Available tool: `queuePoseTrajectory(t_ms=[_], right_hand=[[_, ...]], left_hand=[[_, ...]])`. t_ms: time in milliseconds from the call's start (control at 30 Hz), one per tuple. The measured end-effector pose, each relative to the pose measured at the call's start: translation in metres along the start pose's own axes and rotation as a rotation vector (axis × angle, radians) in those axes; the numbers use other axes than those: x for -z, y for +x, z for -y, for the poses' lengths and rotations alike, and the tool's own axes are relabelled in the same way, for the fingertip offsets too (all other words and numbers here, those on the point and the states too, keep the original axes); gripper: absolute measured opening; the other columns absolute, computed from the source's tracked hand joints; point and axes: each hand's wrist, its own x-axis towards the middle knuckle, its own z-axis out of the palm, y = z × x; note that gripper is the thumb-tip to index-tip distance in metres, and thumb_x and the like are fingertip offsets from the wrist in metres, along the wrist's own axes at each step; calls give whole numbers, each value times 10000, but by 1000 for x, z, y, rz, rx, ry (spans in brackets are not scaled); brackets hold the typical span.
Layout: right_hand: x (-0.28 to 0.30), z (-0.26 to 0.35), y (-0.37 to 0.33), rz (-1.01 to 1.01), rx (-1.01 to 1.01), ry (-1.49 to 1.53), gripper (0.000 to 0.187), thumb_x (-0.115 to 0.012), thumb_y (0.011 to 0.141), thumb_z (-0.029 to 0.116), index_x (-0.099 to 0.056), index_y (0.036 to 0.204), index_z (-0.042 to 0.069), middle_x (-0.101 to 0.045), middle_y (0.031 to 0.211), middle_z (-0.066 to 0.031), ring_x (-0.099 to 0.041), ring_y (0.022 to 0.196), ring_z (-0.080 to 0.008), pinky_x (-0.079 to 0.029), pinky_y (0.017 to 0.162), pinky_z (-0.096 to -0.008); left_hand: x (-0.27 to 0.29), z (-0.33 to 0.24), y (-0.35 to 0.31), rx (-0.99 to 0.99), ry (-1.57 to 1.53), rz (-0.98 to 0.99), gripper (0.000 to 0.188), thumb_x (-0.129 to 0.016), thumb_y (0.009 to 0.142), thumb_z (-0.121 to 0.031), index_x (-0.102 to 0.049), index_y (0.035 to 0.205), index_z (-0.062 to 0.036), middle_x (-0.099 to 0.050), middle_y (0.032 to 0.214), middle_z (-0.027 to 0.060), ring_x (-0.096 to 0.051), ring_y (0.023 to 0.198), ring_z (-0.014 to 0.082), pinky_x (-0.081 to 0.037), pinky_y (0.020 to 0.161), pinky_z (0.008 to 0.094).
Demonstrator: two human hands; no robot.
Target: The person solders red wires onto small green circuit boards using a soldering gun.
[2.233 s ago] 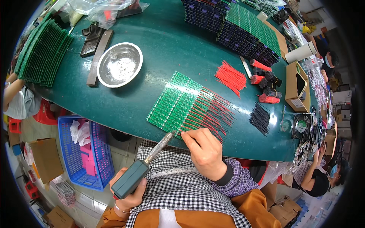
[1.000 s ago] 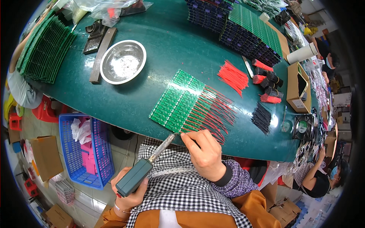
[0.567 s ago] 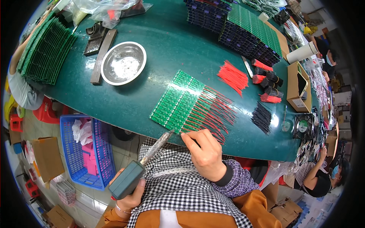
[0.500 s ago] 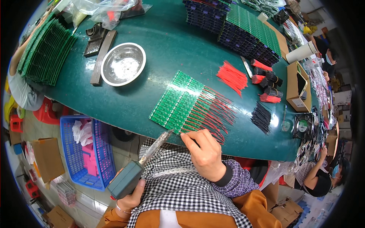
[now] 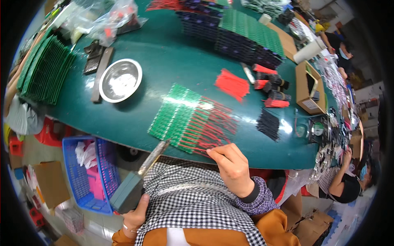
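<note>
My left hand is closed round the boxy grey-green handle of a soldering iron. Its stained metal barrel slants up to the near edge of a green circuit board panel. The panel lies flat on the table, with rows of red wires fanning out from its right side; darker wires show among them. At the near right corner of the panel, my right hand pinches a red wire between thumb and forefinger. Whether the iron's tip touches the board is too blurred to tell.
Beyond the panel stands a metal bowl. Loose red wires, black wires and wire bundles lie to the right. Stacked green boards rise at the back. A blue basket stands below the table edge.
The whole view has shifted, moving the table things leftward. My right hand has drawn right, away from the board's corner, and the iron's tip sits farther left along the near edge.
</note>
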Motion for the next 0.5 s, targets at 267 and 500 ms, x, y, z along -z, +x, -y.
queuePoseTrajectory(t_ms=[267,500], right_hand=[[43,-84,-36,-279,-199,-197,277,-761,801,-130,-775,1038,12,-718,929,-102,-689,837,-286,-563,711,-375],[55,-115,-8,-301,-123,-260,253,-759,804,-87,-763,1043,-6,-715,974,-103,-692,889,-285,-584,751,-377]], left_hand=[[-14,-13,9,100,-207,-49,458,-731,931,16,-594,1366,53,-690,1169,145,-585,664,133,-465,531,293],[-26,-26,27,112,-166,-51,477,-727,925,12,-569,1374,40,-662,1254,163,-598,672,140,-478,542,294]])
